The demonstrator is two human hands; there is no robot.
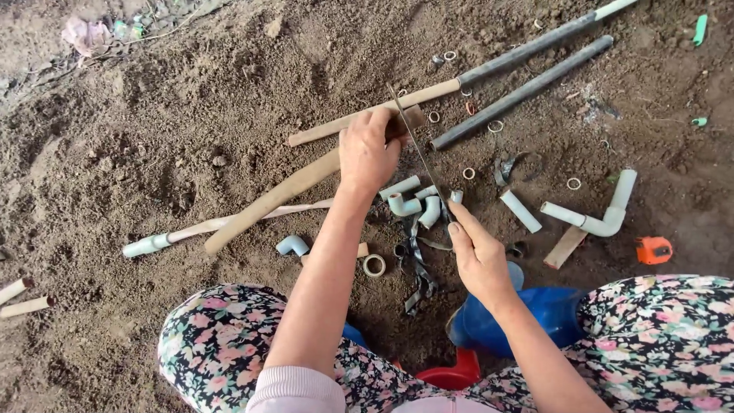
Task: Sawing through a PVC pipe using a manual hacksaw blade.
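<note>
My left grip (368, 153) closes over the long tan wooden stick (271, 200), arm extended; my right grip (478, 256) pinches the thin grey hacksaw blade (417, 149), which crosses that stick.

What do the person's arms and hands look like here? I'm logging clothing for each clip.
Both hands are bare: no gloves, rings or watch visible on the left hand or the right hand. The forearms are uncovered; a pale pink ribbed sleeve cuff shows on the left upper arm. Floral trousers cover the knees.
</note>
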